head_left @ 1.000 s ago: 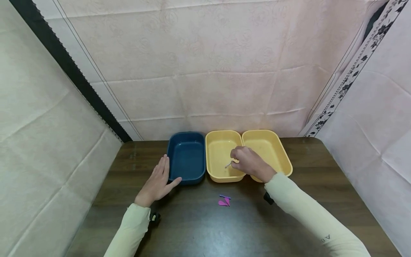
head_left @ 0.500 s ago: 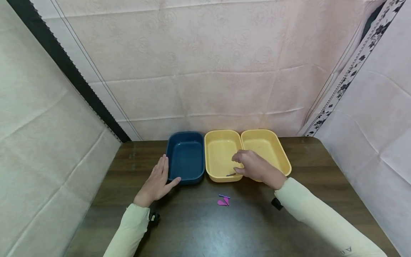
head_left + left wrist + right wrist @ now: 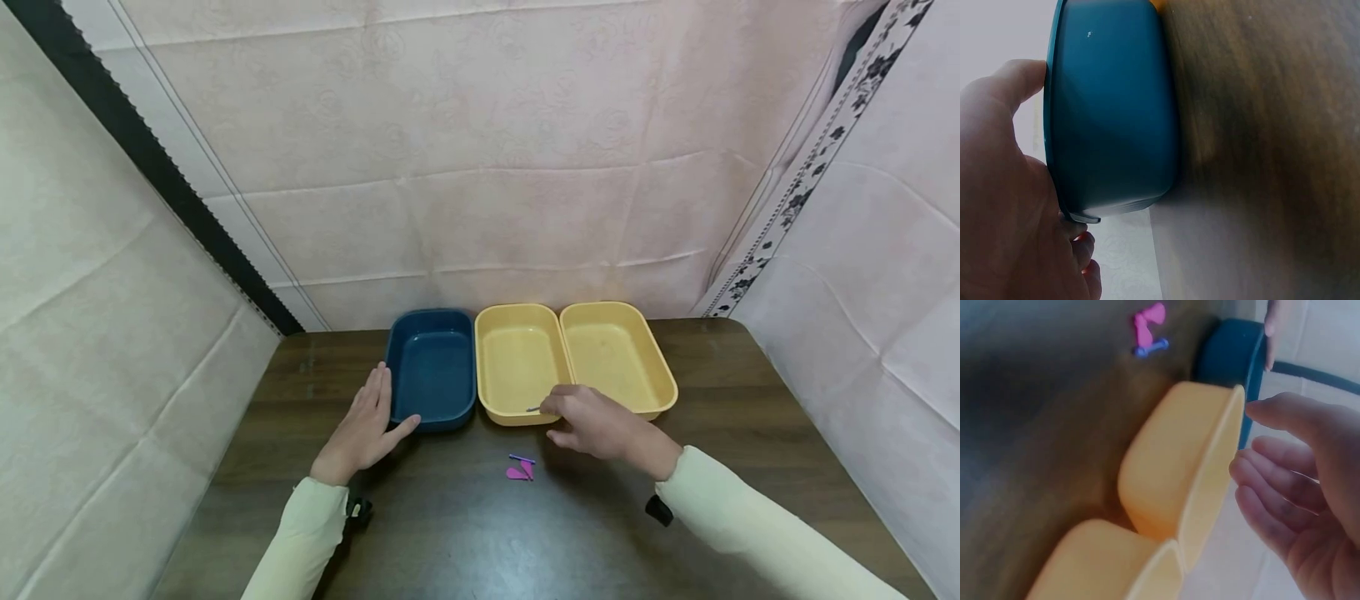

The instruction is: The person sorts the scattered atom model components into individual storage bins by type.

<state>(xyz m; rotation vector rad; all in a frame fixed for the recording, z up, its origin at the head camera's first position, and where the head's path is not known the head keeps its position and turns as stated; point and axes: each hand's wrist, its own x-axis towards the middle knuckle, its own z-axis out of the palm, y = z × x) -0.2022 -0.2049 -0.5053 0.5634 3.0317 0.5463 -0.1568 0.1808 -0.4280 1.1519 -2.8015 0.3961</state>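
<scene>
My left hand (image 3: 363, 429) rests against the left side and near corner of the blue tray (image 3: 432, 371), fingers straight and thumb spread along its rim. In the left wrist view the thumb (image 3: 1022, 81) touches the rim of that tray. My right hand (image 3: 596, 421) hovers at the front rim of the middle yellow tray (image 3: 517, 317), fingers loosely bent. The right wrist view shows nothing between its thumb and fingertips (image 3: 1244, 464). A small thin dark piece (image 3: 532, 409) lies in the middle tray's near end, partly hidden by the right hand.
A second yellow tray (image 3: 611, 312) stands right beside the middle one. On the table in front lie small pink pieces (image 3: 517, 473) and a thin blue-purple rod (image 3: 522, 458). Cloth hangs behind the table and at both sides.
The right hand has let go of the small thin piece, which now lies in the middle yellow tray, and has drawn back toward the front rim. The left hand stays at the blue tray.
</scene>
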